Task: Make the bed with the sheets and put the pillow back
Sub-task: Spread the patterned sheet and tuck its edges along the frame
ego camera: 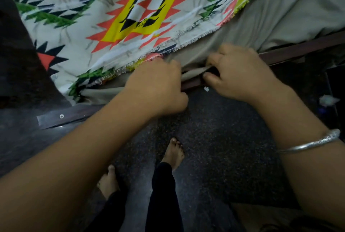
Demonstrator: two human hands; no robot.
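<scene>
Grey cotton is what I am working with here: the grey sheet hangs over the near edge of the bed, pulled into a short taut fold between my two hands just above the dark wooden bed frame. The risk I see is the patterned sheet on top, whose frayed hem lies right against my left hand. If I tug or tuck the grey layer too hard, that top sheet could drag along and skew or bunch. I judge the fold could also slip out of the gap at the frame instead of seating there, and fingers pushed down beside the wood could get pinched. The left hand is knuckles-up, its fingers curled under into the grey sheet at the hem, with the forearm reaching in from the lower left. The right hand, with a silver bangle up the forearm, sits just beside it at the frame, thumb and curled fingers pinching the same fold. Both hands are clamped on fabric, near each other but apart. The speckled floor lies below. The pillow is nowhere in view.
</scene>
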